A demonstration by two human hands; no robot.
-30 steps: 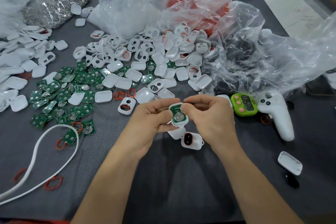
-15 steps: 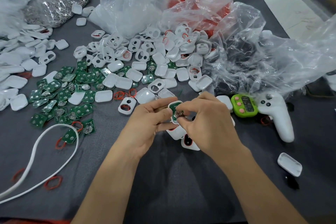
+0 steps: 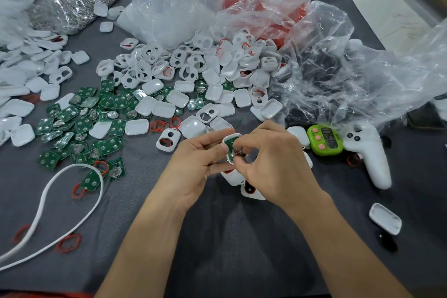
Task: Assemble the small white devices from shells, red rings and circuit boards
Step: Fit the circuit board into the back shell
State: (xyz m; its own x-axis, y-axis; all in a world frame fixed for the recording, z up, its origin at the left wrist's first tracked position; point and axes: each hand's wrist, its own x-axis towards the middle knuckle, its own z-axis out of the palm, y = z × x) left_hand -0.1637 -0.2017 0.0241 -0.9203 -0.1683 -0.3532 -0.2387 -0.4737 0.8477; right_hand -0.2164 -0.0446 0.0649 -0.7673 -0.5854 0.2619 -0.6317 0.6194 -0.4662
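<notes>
A dark table (image 3: 217,261) carries crumpled clear plastic bags (image 3: 338,68), a heap of white shells (image 3: 217,72) and a spread of green circuit boards (image 3: 72,118), both too many to count. Two hands meet mid-table: the left hand (image 3: 193,164) grips one shell (image 3: 229,139), and the right hand (image 3: 273,164) pinches the single circuit board (image 3: 231,147) seated in it, half hiding two devices (image 3: 249,190) beneath. One white cable (image 3: 41,208), one controller (image 3: 370,152), one green timer (image 3: 325,139) and scattered red rings (image 3: 159,126) lie around.

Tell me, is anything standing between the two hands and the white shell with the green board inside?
Nothing visible stands between them. The left hand grips the white shell from the side, and the right hand pinches the green board that sits inside it.
</notes>
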